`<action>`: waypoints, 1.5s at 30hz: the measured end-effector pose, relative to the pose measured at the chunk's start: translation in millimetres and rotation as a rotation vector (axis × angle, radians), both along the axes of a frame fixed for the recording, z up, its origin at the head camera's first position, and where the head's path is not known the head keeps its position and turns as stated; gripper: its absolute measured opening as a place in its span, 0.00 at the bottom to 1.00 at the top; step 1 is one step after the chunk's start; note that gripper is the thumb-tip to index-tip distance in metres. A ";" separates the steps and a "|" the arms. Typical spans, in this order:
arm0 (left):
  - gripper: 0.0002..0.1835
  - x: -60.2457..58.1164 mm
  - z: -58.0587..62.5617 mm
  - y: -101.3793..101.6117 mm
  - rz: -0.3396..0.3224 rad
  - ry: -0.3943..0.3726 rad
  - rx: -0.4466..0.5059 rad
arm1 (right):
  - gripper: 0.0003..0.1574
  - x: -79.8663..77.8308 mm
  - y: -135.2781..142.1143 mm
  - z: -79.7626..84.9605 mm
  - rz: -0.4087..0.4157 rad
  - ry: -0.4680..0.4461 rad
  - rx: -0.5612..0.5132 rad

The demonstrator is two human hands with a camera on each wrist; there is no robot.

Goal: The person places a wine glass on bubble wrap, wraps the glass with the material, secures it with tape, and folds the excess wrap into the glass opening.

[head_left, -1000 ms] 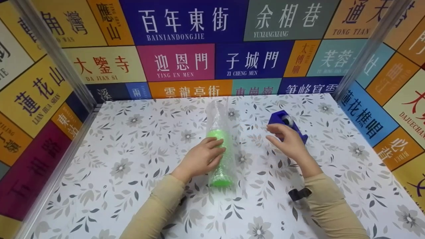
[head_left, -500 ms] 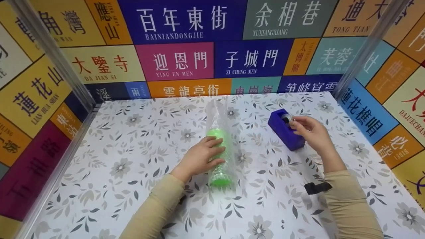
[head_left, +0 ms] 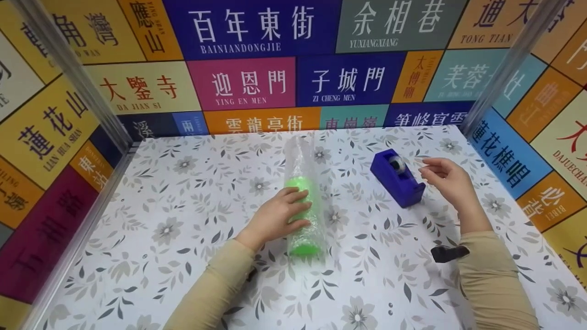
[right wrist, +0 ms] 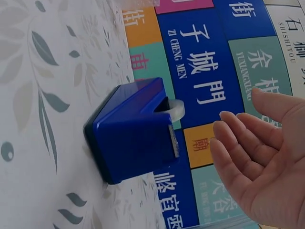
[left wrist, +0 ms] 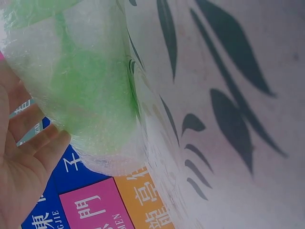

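Observation:
A green cylinder (head_left: 299, 183) lies on the table inside bubble wrap (head_left: 300, 158), which stretches past its far end. My left hand (head_left: 277, 217) rests on the wrapped cylinder with fingers laid across its top; the left wrist view shows fingertips against the bubble wrap (left wrist: 95, 95). To the right stands a blue tape dispenser (head_left: 396, 181) with a clear tape roll (head_left: 397, 164) in it. Just right of the dispenser hovers my right hand (head_left: 451, 183), fingers loosely bent. In the right wrist view, thumb and fingers are apart with nothing seen between them.
The table (head_left: 220, 183) has a white cover with grey flowers and leaves. Panels of coloured signs (head_left: 257, 82) stand behind it and at both sides. A black strap (head_left: 449, 253) is at my right sleeve.
My right hand has moved from over the tape dispenser, past the tape roll, to the right and off it. The left hand and the wrapped cylinder stay in place.

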State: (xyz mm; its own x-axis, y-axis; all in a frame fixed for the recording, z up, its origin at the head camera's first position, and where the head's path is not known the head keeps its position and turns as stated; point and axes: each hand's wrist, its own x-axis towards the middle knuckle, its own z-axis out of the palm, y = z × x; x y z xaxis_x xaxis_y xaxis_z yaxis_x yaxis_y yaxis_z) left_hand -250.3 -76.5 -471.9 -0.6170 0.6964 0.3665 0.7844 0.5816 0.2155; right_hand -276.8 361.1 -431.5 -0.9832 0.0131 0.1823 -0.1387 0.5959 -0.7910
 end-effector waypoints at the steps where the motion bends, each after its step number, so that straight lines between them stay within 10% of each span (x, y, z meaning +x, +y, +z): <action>1: 0.25 -0.1 -0.1 -0.1 0.000 0.002 0.001 | 0.32 -1.0 2.1 -0.7 -0.001 -0.010 0.007; 17: 0.25 0.6 0.0 1.1 -0.008 0.010 0.004 | 0.35 -12.6 15.8 -9.9 0.030 -0.195 0.214; 45: 0.25 1.1 -2.0 1.6 0.001 0.027 -0.004 | 0.28 -34.8 14.3 -10.0 0.064 -0.388 0.181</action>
State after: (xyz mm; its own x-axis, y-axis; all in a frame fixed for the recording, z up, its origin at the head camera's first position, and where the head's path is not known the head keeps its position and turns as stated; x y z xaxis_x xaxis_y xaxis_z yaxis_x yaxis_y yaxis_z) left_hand -249.3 -74.9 -473.9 -0.6077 0.6974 0.3799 0.7893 0.5831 0.1922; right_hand -311.6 375.4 -441.6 -0.9771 -0.0479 -0.2072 0.1074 0.7299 -0.6751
